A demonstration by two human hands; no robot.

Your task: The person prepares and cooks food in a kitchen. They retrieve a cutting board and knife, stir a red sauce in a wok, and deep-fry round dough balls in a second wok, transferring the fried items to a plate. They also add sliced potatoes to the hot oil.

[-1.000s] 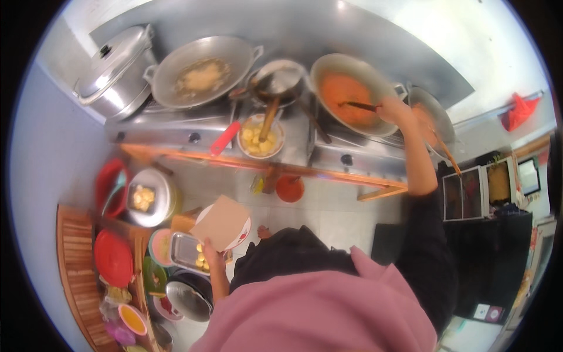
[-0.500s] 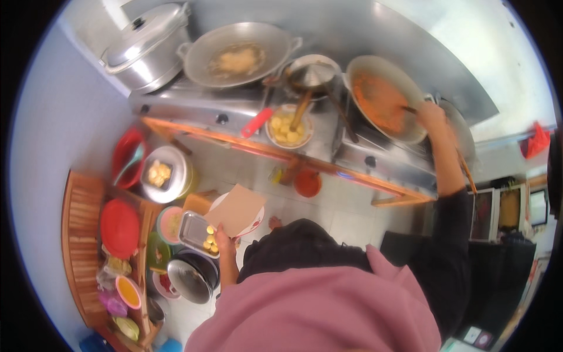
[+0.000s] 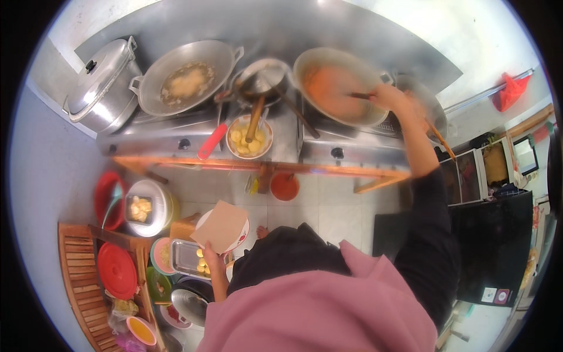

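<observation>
My right hand (image 3: 390, 97) is closed around the dark handle of a stirring utensil (image 3: 359, 95) at the right side of a large wok (image 3: 309, 60). The utensil's far end is sunk in orange-red sauce (image 3: 328, 82), softened by steam. Lower down, at my left side, my left hand (image 3: 213, 253) grips the near edge of a flat brown sheet (image 3: 223, 226), like paper or card. The sheet lies over a white plate with red marks (image 3: 243, 233), hiding most of it. Beside this hand sits a metal tray (image 3: 185, 258) with several yellow, rounded pieces.
A second wok (image 3: 152, 70) holds food frying in oil. Between the woks stand a small pan (image 3: 264, 76) and a bowl of yellow pieces (image 3: 240, 151). A lidded pot (image 3: 102, 94) is far left. Basins and a wooden bench (image 3: 76, 287) crowd the left; an orange-red bucket (image 3: 285, 189) sits below the stove.
The whole view has shifted, with the stove now further left. In the wok, more of the utensil shows and my right hand sits slightly further in. My left hand keeps the brown sheet.
</observation>
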